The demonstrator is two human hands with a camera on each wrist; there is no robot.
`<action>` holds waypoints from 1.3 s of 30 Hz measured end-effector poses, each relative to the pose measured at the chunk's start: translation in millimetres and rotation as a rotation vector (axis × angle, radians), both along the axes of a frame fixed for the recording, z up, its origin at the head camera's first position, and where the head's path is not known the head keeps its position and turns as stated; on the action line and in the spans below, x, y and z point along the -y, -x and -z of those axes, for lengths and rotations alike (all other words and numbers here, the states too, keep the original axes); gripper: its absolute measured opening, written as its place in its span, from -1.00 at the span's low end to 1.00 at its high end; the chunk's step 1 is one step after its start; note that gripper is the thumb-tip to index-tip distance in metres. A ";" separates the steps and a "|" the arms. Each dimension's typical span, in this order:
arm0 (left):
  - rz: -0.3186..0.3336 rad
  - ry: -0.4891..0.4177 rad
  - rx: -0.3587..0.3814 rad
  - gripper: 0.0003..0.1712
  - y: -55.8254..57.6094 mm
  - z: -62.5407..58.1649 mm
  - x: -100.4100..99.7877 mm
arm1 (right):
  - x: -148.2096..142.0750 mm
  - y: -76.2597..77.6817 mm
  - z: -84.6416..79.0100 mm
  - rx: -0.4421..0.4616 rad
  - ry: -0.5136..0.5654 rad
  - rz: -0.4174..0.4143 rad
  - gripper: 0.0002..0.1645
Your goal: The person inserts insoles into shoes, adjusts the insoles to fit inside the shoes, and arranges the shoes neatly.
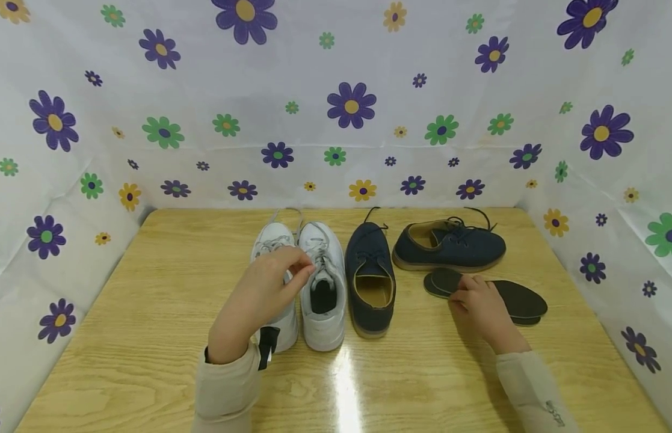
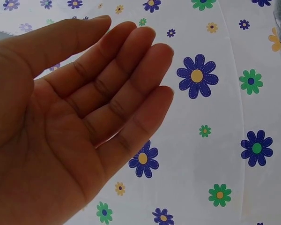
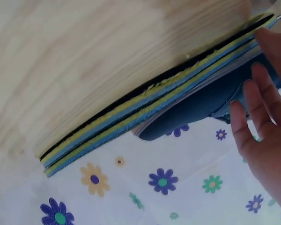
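My left hand (image 1: pixel 268 288) hovers over a pair of white sneakers, in front of the left sneaker (image 1: pixel 276 237) and beside the right sneaker (image 1: pixel 323 328). In the left wrist view its palm faces the camera, fingers loosely bent, with nothing held. My right hand (image 1: pixel 483 308) is at two stacked dark insoles (image 1: pixel 517 297), its thumb and fingers pinching the near edge around the middle. The right wrist view shows the insoles' layered yellow and blue edges (image 3: pixel 150 96); the thumb is at the edge, while the other fingers are spread above.
A navy lace-up shoe (image 1: pixel 370 316) stands beside the white sneakers, toe away from me. Its mate (image 1: pixel 465 249) lies sideways behind the insoles, toe to the right. The wooden table (image 1: pixel 151 337) is enclosed by a flower-patterned cloth (image 1: pixel 292 72).
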State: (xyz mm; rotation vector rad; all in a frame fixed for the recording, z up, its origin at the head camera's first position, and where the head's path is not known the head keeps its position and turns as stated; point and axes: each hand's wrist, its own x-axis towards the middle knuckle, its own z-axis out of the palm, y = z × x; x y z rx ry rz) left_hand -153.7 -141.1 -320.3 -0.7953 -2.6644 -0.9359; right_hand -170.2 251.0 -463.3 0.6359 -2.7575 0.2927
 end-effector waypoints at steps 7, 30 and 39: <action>-0.002 -0.002 0.006 -0.96 0.0 -0.5 1.1 | 2.6 -1.8 -2.8 0.014 -0.046 0.025 -0.87; 0.005 0.006 0.002 -0.95 -0.6 -1.3 1.9 | 30.4 22.8 -17.6 -0.099 -0.457 -0.136 -0.68; -0.005 0.001 -0.005 -0.96 -3.4 -4.1 1.6 | 47.0 24.4 -11.0 -0.104 -0.696 -0.021 -0.80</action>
